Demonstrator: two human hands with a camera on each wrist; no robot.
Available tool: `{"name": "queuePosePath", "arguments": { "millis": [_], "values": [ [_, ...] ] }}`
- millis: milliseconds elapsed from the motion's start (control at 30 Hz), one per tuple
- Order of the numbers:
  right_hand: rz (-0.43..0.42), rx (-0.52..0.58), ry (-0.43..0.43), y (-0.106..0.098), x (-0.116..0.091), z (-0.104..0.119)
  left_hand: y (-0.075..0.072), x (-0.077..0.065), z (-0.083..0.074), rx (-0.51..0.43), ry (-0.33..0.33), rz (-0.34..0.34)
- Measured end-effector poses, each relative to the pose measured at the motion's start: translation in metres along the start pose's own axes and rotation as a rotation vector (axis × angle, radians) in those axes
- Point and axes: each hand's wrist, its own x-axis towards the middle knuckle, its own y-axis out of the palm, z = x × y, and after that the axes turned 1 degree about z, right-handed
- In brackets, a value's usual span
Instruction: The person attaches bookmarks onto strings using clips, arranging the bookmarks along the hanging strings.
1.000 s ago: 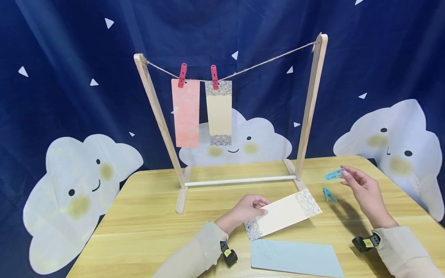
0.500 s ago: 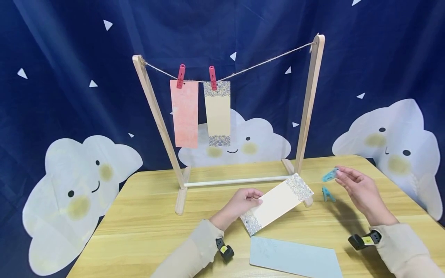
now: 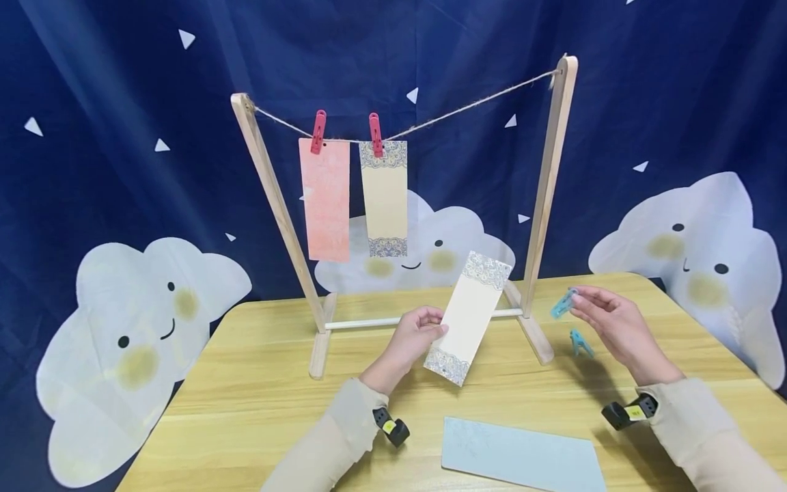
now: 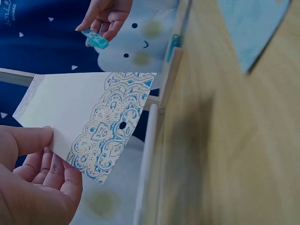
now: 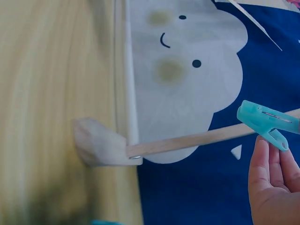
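My left hand [image 3: 413, 342] pinches a cream bookmark card [image 3: 472, 311] by its left long edge, thumb on the front. Blue lace patterns band both its ends, and a punched hole shows near the lower end in the left wrist view. The card is held tilted, top leaning right, above the table. Between thumb and fingers, my right hand [image 3: 615, 324] holds a light-blue clothespin [image 5: 265, 122]. Below that hand a second blue clothespin [image 3: 580, 343] stands on the table. A pale blue card [image 3: 522, 454] lies flat at the front.
Beyond the hands stands a wooden frame [image 3: 544, 198] with a twine line [image 3: 479, 102] strung between its posts. Red clothespins [image 3: 318, 132] hold a pink card [image 3: 326, 201] and a patterned cream card [image 3: 386, 201] on it. A white rod [image 3: 369, 322] joins the feet.
My left hand has lifted the cream card up toward the frame and turned it from nearly lying to steeply upright. My right hand has shifted slightly left with the clothespin.
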Motion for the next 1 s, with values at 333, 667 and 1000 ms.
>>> {"name": "queuePosePath", "arguments": {
  "millis": [333, 667, 1000],
  "values": [
    [-0.004, -0.172, 0.001, 0.017, 0.015, 0.02, -0.002, -0.001, -0.022, -0.036, 0.007, -0.056],
    [0.0, -0.378, -0.038, 0.03, 0.027, 0.037, -0.005, 0.018, -0.009, -0.066, 0.036, -0.099],
    [0.0, -0.53, -0.073, 0.051, 0.047, 0.062, -0.004, 0.018, -0.026, -0.101, 0.104, -0.113]
  ]
}}
